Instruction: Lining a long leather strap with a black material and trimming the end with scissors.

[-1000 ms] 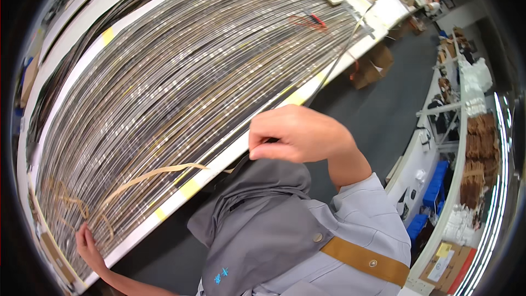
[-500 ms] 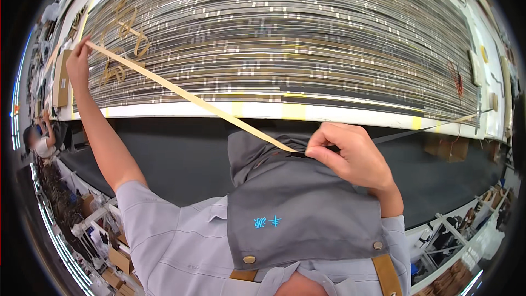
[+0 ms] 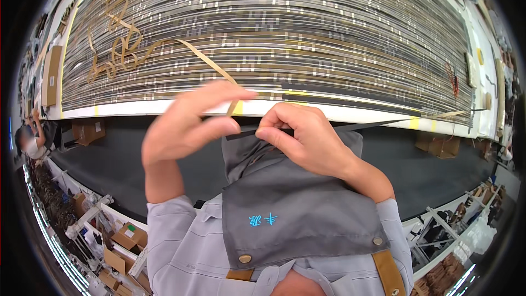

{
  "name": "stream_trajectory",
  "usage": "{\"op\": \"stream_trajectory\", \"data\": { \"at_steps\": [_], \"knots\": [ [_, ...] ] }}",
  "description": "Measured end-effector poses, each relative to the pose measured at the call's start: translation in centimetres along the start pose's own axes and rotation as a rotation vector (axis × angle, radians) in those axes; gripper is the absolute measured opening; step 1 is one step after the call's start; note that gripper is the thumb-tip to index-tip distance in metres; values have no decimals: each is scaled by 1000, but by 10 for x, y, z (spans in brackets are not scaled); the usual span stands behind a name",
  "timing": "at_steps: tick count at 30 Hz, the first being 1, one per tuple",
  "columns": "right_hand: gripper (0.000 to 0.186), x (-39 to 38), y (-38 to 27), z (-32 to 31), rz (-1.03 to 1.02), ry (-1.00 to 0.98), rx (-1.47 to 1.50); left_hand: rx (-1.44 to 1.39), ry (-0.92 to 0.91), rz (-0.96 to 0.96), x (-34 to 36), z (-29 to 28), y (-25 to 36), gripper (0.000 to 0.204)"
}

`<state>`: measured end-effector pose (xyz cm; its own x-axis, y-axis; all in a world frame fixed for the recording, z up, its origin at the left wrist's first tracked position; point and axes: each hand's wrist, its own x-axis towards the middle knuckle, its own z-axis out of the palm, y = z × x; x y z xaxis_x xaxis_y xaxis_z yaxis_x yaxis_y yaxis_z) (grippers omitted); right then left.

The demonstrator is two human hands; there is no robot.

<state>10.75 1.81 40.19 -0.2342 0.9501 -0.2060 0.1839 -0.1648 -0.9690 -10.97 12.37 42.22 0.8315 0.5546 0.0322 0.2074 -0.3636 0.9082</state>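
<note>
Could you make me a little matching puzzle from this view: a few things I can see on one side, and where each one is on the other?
Things:
1. tan strip
2. dark strip
3. grey apron
4. cardboard boxes

Places:
A. on shelves at the lower left
B. pinched in the right hand, running off to the right
C. hanging in front of the person's chest
D. under the left hand fingertips, running up to a tangle on the table

Pairs: 1-D, 2-B, 3-C, 4-A

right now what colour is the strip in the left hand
Tan, a light brown strip pinched by the left hand; head view shows it best.
</note>
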Motion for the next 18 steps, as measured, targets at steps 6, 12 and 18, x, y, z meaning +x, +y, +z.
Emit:
{"op": "stream_trajectory", "data": {
  "at_steps": [6, 12, 18],
  "knots": [
    [21, 12, 28, 4, -136, -8, 96, -230, -66, -327, -14, 21, -26, 18],
    [19, 6, 29, 4, -119, 47, 18, -514, -62, -440, -28, 24, -38, 20],
    [16, 18, 19, 12, -185, 27, 70, -491, 80, -349, -44, 11, -47, 16]
  ]
}}
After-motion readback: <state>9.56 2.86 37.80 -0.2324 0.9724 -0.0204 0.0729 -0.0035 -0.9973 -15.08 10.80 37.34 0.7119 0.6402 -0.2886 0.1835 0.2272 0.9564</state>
